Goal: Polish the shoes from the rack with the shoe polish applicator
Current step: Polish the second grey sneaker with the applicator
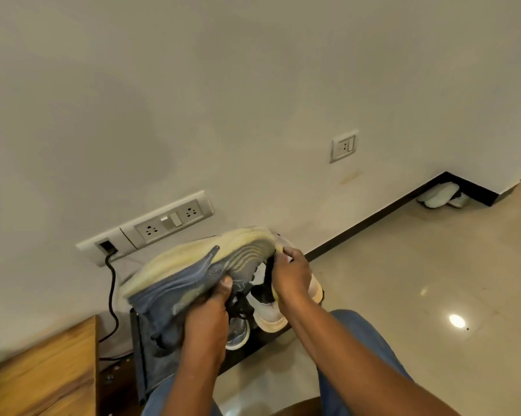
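Note:
A blue-grey sneaker with a yellowed sole is held up sideways in front of me, sole toward the wall. My left hand grips its upper from below, thumb on the side. My right hand holds a dark object against the shoe's toe end; it looks like the polish applicator, but blur hides its shape. Below the hands stands a black shoe rack with a white shoe and a bluish shoe on it.
A wooden cabinet stands at the lower left. Wall sockets and a black cable are behind the rack. More white shoes lie in the far corner. Glossy tiled floor spreads to the right.

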